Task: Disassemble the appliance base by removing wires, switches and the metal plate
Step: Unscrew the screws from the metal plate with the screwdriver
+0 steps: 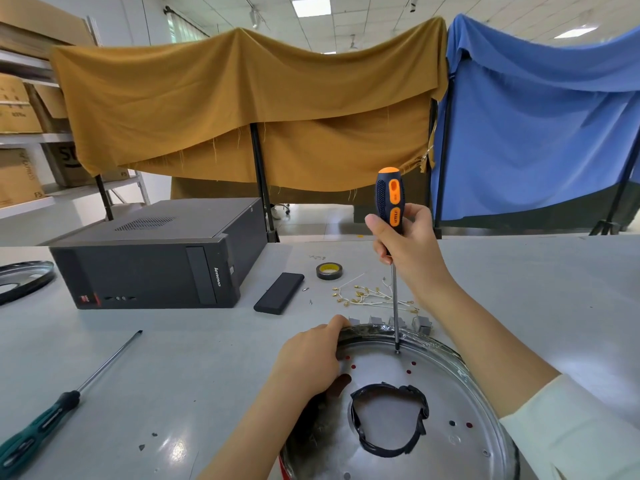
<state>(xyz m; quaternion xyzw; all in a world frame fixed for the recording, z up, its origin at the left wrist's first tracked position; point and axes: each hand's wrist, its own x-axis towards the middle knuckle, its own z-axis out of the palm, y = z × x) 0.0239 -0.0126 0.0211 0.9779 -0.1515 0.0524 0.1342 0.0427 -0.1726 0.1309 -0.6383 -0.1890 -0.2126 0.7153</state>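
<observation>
The round appliance base (481,441) lies at the table's near edge, its shiny metal plate (446,386) facing up with a black-taped hole in the middle. My left hand (311,365) grips the base's left rim. My right hand (412,251) holds an orange-and-black screwdriver (389,199) upright, its tip on a screw near the plate's far edge. Behind the base lie a bunch of white wires with brass terminals (367,296) and several grey switches (398,322).
A black computer case (156,258) stands at the left, a black flat box (278,292) and a roll of black tape (329,270) beside it. A green-handled screwdriver (65,403) lies near left. Another round metal ring (20,278) sits at the far left edge.
</observation>
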